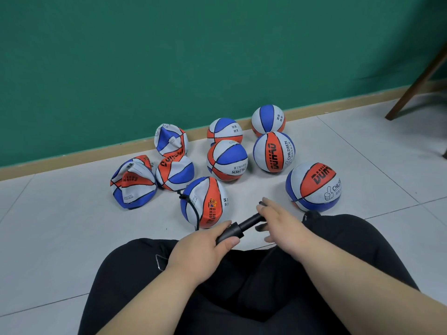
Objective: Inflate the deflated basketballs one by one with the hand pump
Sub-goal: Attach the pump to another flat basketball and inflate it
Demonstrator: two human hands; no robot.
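Hands sit apart on the pump [235, 230]: the left hand [205, 244] wraps the barrel, and the right hand [280, 221] curls over the handle end, with the rod showing between them. A thin black hose [194, 210] runs to a half-filled ball [208, 201] just beyond the pump on the tiled floor [72, 213]. Three crumpled balls [133, 187] lie to its left. Five round balls [274, 151] sit behind and to its right, near the green wall [169, 56].

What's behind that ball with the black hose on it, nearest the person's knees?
A dented ball and a round ball lie just behind the hosed ball, with more near the green wall. The floor directly behind it is hidden by the ball itself.
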